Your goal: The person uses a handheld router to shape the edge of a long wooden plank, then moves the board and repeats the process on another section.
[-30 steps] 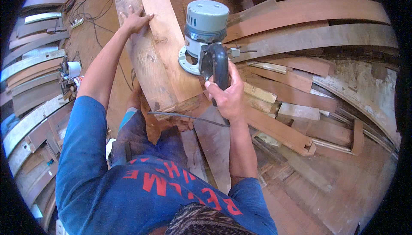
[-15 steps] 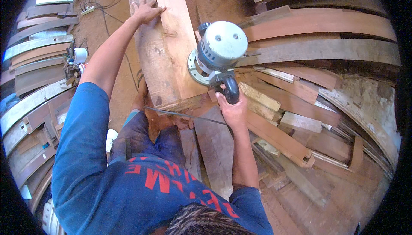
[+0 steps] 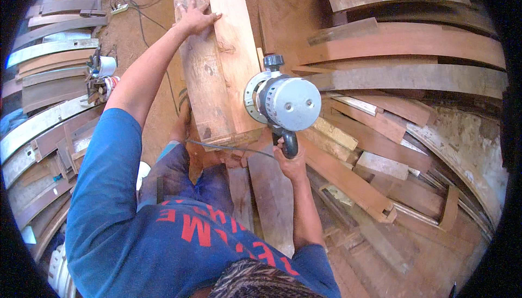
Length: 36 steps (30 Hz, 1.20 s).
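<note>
Gripping a silver cylindrical router (image 3: 296,105) from six o'clock is the right hand (image 3: 293,163), left hand (image 3: 197,22) splayed at ten on brown wooden plank (image 3: 202,83).

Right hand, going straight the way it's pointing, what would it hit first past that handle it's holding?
Past the black handle in its grip, the right hand would likely meet the pale grey motor housing first, just ahead in the picture, though depth is hard to judge here.
</note>
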Each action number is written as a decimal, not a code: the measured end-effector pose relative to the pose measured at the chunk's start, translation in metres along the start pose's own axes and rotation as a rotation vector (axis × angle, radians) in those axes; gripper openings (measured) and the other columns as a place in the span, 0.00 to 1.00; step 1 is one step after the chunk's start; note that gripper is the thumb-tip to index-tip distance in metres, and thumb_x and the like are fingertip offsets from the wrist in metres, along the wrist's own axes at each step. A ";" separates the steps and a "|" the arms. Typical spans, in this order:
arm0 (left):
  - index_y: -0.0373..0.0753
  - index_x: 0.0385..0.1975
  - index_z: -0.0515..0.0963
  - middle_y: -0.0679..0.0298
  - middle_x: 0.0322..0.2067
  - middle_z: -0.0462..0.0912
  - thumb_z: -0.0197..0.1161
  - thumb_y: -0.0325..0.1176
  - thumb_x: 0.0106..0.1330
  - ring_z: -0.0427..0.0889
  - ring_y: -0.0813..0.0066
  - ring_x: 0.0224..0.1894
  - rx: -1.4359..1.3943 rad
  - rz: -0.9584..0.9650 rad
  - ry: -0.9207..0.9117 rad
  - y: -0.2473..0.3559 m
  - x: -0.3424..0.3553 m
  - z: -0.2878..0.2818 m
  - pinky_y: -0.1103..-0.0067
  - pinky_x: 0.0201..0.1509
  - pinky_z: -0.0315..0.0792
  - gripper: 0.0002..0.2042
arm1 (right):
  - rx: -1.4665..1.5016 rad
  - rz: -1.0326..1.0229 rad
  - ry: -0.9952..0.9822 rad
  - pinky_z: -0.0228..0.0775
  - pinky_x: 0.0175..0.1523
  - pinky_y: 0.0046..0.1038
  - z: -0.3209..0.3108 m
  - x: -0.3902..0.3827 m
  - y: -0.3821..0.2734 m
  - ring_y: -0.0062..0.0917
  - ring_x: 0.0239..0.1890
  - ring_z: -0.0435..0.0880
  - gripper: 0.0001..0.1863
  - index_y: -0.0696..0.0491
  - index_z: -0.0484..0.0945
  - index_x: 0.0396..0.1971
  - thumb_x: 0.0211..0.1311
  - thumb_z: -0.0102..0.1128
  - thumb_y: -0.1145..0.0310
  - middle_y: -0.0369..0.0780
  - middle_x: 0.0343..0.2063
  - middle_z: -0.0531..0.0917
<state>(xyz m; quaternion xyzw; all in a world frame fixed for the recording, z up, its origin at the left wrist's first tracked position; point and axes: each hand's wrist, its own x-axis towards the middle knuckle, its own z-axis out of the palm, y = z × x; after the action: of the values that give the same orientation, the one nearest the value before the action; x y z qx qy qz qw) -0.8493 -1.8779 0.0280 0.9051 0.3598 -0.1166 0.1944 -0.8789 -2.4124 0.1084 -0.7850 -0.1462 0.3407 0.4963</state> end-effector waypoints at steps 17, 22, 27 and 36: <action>0.59 0.76 0.60 0.50 0.80 0.39 0.55 0.75 0.60 0.31 0.32 0.79 -0.071 -0.070 0.049 -0.006 0.005 0.018 0.33 0.73 0.44 0.45 | -0.036 -0.037 -0.179 0.75 0.40 0.22 0.014 0.041 -0.034 0.13 0.32 0.78 0.16 0.55 0.77 0.44 0.57 0.72 0.77 0.30 0.28 0.80; 0.43 0.73 0.64 0.42 0.75 0.56 0.61 0.54 0.69 0.52 0.35 0.76 -0.297 0.102 0.461 -0.038 -0.042 0.028 0.49 0.77 0.51 0.35 | 0.003 0.035 -0.151 0.75 0.42 0.24 0.020 0.047 -0.042 0.16 0.33 0.79 0.14 0.54 0.80 0.42 0.57 0.73 0.73 0.31 0.29 0.81; 0.31 0.63 0.70 0.41 0.64 0.73 0.56 0.28 0.68 0.71 0.45 0.68 -0.511 -0.216 0.197 -0.109 -0.207 0.111 0.61 0.71 0.65 0.23 | 0.053 0.026 -0.142 0.74 0.41 0.23 0.025 0.059 -0.053 0.15 0.33 0.78 0.14 0.55 0.78 0.41 0.56 0.73 0.76 0.31 0.29 0.80; 0.43 0.52 0.82 0.46 0.45 0.86 0.60 0.35 0.62 0.84 0.48 0.52 -0.272 0.418 -1.135 -0.074 -0.387 0.215 0.61 0.58 0.78 0.18 | -0.004 0.020 -0.144 0.73 0.41 0.22 0.032 0.078 -0.065 0.13 0.31 0.77 0.15 0.53 0.76 0.43 0.58 0.72 0.75 0.29 0.27 0.79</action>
<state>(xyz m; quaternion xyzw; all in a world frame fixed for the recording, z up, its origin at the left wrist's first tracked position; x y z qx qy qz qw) -1.1923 -2.1565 -0.0492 0.7204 0.0270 -0.4923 0.4877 -0.8370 -2.3157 0.1259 -0.7608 -0.1745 0.4011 0.4795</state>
